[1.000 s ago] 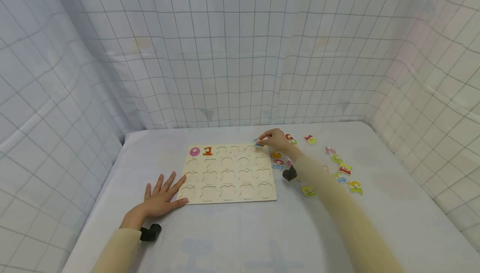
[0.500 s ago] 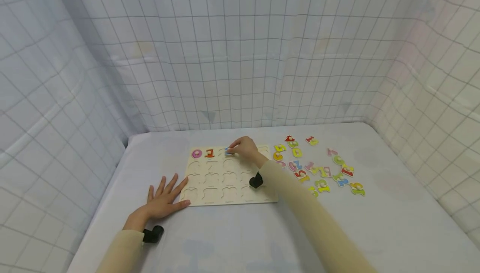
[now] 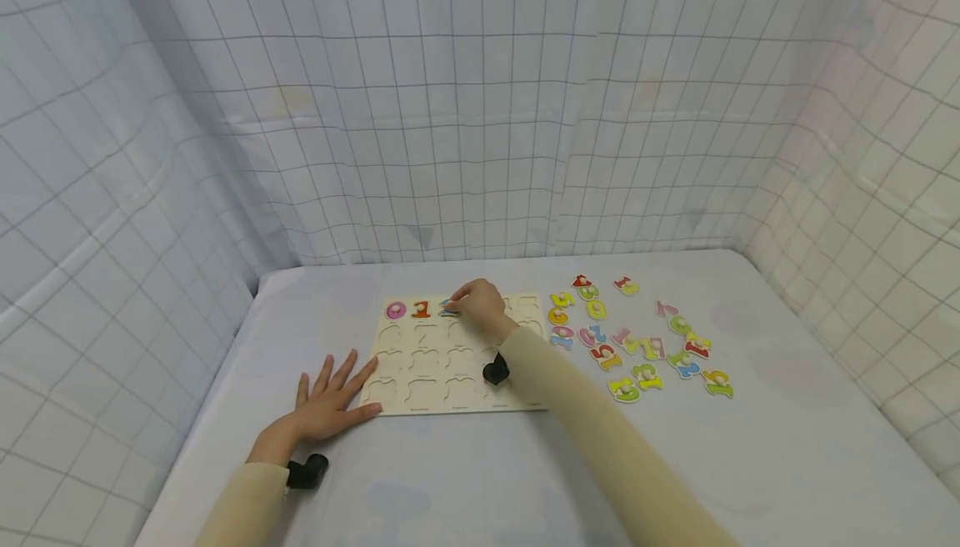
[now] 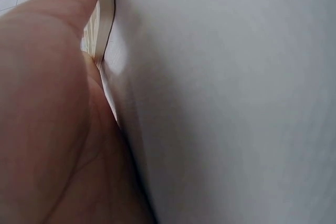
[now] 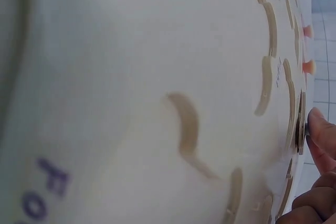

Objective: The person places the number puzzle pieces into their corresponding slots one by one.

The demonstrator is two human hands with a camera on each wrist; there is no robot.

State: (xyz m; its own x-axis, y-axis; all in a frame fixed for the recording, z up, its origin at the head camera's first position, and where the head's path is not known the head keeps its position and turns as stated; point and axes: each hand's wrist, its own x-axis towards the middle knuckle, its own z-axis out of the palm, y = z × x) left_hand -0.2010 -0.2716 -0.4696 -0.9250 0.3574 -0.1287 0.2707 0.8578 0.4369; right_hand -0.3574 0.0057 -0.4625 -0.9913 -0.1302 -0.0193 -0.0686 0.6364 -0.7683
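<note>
A pale wooden number puzzle board (image 3: 405,370) lies on the table, its rows of shallow recesses showing. Seated in its far left corner are a purple 0 (image 3: 395,310) and an orange-red 1 (image 3: 422,309). My right hand (image 3: 482,309) pinches a blue number puzzle piece (image 3: 447,307) over the recess beside the 1. In the right wrist view, thumb and finger meet at the small knob of that piece (image 5: 301,124), which is tilted edge-on close over the board. My left hand (image 3: 326,409) lies flat with fingers spread, fingertips on the board's left edge.
Several loose number pieces, among them a yellow 5 (image 3: 562,301), a green-yellow 13 (image 3: 647,377) and a red-orange 15 (image 3: 606,356), are scattered right of the board. White gridded curtains (image 3: 480,113) enclose the table (image 3: 480,480) at the back and sides.
My right hand has carried the blue number piece leftward from the board's far right corner to the spot beside the 1, lowering it close over the board. The left hand stays in place.
</note>
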